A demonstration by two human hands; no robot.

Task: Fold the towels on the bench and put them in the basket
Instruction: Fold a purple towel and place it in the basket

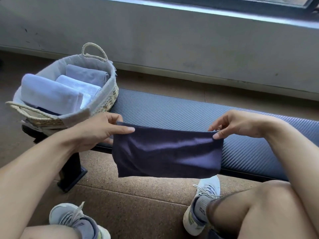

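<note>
A dark navy towel (165, 152) hangs in the air in front of the bench (172, 111), stretched between my hands. My left hand (101, 128) pinches its upper left corner. My right hand (236, 123) pinches its upper right corner. The towel looks doubled over and its lower edge hangs free above the floor. A woven basket (103, 102) with a grey liner stands on the left end of the bench. It holds several folded towels (50, 94) in pale blue and grey.
The dark padded bench runs from left to right, with a black leg (72, 171) under its left end. A grey wall and window sill lie behind it. My knees and grey shoes (202, 204) are on the cork floor below.
</note>
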